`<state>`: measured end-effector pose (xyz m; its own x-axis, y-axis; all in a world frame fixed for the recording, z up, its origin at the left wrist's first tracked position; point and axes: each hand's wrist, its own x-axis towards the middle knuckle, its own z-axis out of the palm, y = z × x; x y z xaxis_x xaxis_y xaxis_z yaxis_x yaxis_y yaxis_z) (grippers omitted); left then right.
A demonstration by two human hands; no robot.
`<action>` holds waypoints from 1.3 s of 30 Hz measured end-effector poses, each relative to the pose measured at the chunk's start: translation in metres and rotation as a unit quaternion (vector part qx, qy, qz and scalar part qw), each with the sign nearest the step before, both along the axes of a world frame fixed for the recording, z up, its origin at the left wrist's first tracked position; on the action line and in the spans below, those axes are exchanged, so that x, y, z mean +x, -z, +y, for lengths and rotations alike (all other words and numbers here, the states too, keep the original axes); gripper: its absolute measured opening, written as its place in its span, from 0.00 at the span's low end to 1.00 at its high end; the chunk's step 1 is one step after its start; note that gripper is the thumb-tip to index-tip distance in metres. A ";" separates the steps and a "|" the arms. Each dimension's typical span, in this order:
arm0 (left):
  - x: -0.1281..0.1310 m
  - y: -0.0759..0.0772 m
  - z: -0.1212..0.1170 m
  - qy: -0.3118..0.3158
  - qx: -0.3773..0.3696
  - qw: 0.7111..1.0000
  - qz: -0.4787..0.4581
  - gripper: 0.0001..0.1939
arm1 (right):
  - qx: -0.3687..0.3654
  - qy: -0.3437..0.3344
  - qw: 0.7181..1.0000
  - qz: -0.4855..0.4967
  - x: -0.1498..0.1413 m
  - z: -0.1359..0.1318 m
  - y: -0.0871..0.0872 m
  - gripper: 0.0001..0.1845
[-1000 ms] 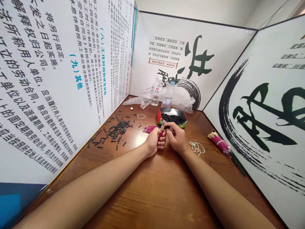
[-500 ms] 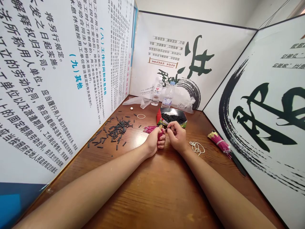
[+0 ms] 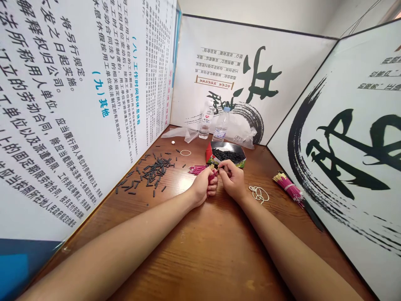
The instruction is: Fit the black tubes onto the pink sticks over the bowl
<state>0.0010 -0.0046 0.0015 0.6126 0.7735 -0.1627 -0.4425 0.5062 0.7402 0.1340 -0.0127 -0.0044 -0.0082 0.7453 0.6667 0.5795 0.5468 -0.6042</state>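
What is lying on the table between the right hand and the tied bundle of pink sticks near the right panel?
In the head view, a small heap of white rubber bands lies between the right hand and the tied bundle; otherwise bare wood.

Left hand (image 3: 203, 187) grips a red wire bundle (image 3: 211, 174); right hand (image 3: 231, 178) pinches its tips

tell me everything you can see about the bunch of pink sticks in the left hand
The bunch of thin pink sticks with pale yellowish tips stands roughly upright in the left hand, whose fingers are closed around its lower part, so only the top shows. The tips fan out slightly above the grip. The right hand meets them from the right, fingertips pinched at the tips; what it pinches is too small to tell. The hands rest on the brown wooden table.
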 end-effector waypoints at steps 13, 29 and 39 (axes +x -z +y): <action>0.003 0.002 -0.004 -0.056 0.065 0.996 0.038 0.10 | -0.010 -0.008 0.998 0.054 0.004 0.004 0.002 0.06; 0.000 -0.004 -0.008 -0.055 0.077 0.995 0.026 0.07 | -0.033 0.014 0.999 0.013 0.005 0.010 0.005 0.08; 0.001 -0.002 -0.011 0.001 0.170 0.983 0.068 0.03 | -0.061 0.013 0.998 0.017 0.006 0.014 0.008 0.08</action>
<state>0.0019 -0.0154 0.0034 0.6044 0.7963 0.0246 -0.3278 0.2204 0.9187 0.1400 0.0011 -0.0129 0.0324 0.8211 0.5698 0.5705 0.4529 -0.6851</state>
